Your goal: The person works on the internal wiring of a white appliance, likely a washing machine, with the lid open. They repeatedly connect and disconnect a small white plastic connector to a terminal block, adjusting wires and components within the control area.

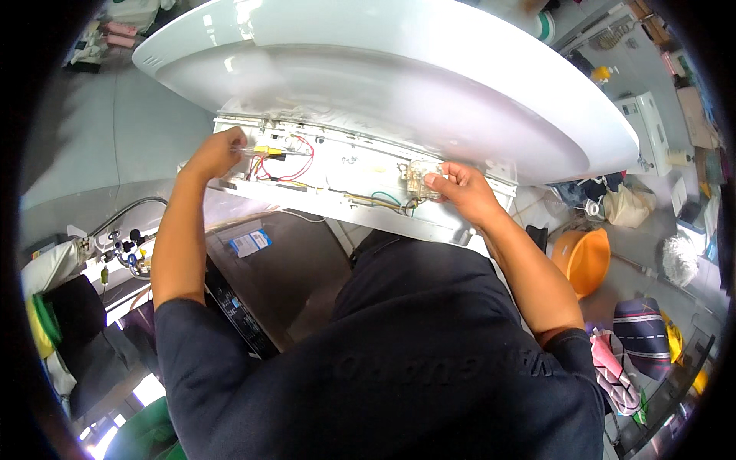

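A long white housing [368,205] lies open in front of me, below a large glossy white curved shell [383,84]. Red wires [312,157] loop inside its left part; a green wire [386,195] and dark wires run near the right. At the left end, the fingers of my left hand [218,155] are closed around a slim yellow-and-black tool [268,151], its far end pointing right over the wiring; its exact kind is unclear. My right hand [466,190] pinches a clear plastic block-shaped part [419,179] between thumb and fingers, at the right part of the housing.
Below the housing on the left is a dark appliance top [284,268] with a blue-and-white label [251,242]. Hoses and valves [134,249] crowd the far left. An orange basin [583,261] stands on the right, near cloth items [613,360] and a cream bag [627,205].
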Tool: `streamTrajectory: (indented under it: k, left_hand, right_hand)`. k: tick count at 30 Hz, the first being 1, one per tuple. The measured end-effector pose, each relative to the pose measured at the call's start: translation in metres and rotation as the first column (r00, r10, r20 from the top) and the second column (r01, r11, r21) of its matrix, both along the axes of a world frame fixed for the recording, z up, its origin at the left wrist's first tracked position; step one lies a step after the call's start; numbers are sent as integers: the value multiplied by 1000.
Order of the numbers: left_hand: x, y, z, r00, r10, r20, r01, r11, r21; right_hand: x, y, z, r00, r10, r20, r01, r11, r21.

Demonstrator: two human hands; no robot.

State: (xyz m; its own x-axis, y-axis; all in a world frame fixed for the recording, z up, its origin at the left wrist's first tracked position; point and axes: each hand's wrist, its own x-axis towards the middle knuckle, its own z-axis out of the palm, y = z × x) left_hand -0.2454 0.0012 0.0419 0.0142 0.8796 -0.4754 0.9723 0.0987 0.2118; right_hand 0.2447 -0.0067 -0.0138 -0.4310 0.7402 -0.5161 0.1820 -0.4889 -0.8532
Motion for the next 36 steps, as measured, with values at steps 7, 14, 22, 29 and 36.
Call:
streamTrajectory:
  k: [7,14,22,29,36]
  left_hand:
    - [34,-51,94,855,337,394,-416,900,134]
    - [140,-76,118,840,66,539,-372,793,483]
    - [211,-69,105,829,-116,547,-200,852,484]
    - [222,-59,102,842,-145,519,-156,856,492]
    - [226,-54,101,855,-190,483,-100,852,513]
  right_hand:
    - [-2,3,2,999,-20,27,20,1000,-14]
    - [-1,7,-9,996,26,84,-23,999,-42]
    - [-2,4,-12,996,-5,84,5,1000,-4]
    - [-3,4,-2,992,18,121,-14,999,-35]
    - [-4,4,1,992,-18,126,20,1000,-19]
